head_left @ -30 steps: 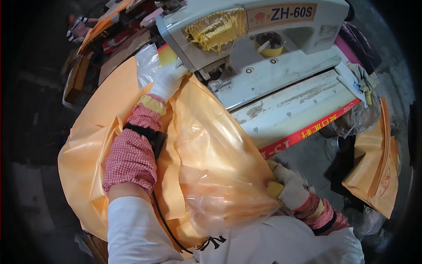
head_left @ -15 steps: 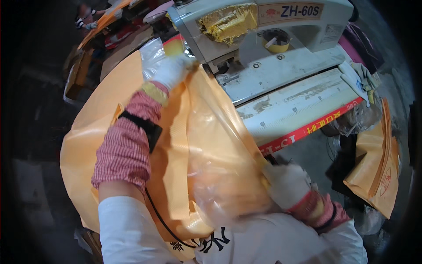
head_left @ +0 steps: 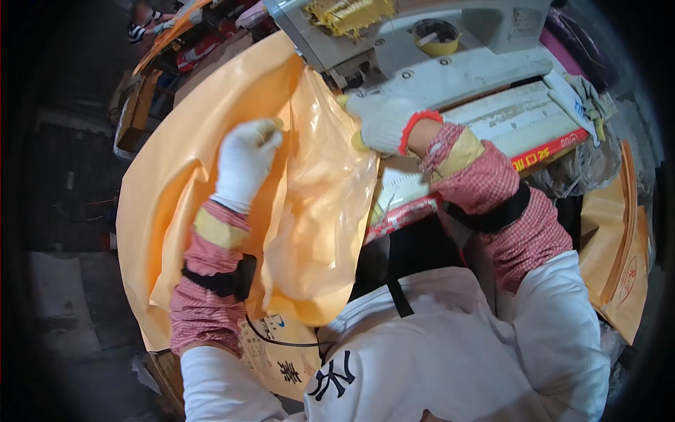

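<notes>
Is apparently aligning the edges of the large, glossy, pale-orange woven plastic bag (head_left: 316, 162), lying before the body, just beside the light-grey metal machine (head_left: 485, 67). Is holding the white-gloved left hand (head_left: 242, 162) curled at the inner fold, and is touching the right edge with the white-gloved right hand (head_left: 383, 125), with firm grasp impossible to tell for both. Is probably calling next for evening the layers along this edge.

Ahead of you sits a round yellow tape roll (head_left: 443, 48). At your right, a greyish cloth (head_left: 588, 98) lies above crumpled clear plastic (head_left: 578, 170), with a dark purple bundle (head_left: 578, 49) behind. Toward your upper left stands a brown box (head_left: 138, 107); beyond it, you see part of another person (head_left: 136, 31).
</notes>
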Action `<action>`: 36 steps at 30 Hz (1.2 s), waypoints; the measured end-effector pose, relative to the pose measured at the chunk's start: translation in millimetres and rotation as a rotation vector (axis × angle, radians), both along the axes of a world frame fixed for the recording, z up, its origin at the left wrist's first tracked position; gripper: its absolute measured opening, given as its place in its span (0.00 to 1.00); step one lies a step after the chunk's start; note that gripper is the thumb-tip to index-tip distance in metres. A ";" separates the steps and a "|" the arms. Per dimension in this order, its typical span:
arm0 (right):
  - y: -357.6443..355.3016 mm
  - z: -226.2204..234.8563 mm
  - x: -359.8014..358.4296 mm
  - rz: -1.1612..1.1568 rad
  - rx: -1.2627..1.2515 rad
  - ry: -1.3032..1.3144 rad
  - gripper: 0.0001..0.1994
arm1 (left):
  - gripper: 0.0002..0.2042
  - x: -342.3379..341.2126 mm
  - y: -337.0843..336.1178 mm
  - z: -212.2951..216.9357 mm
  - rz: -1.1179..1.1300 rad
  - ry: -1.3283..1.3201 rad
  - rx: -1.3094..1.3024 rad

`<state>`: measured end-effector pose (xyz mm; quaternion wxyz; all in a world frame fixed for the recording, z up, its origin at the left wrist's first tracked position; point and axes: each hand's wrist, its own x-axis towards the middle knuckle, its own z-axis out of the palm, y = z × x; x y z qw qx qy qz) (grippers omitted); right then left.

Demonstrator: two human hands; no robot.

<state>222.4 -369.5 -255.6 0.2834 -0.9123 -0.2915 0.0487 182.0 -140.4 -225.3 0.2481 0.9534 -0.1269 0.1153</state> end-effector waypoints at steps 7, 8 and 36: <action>-8.9 4.6 0.8 0.033 0.101 0.299 0.29 | 0.28 -88.9 -102.3 85.0 -0.626 0.590 0.721; -10.0 5.5 -2.3 0.037 0.116 0.301 0.29 | 0.30 -106.6 -106.4 83.5 -0.730 0.718 0.788; 11.8 17.2 -66.4 -0.297 -0.222 -0.350 0.11 | 0.07 -169.5 -179.6 177.1 -0.325 1.281 1.156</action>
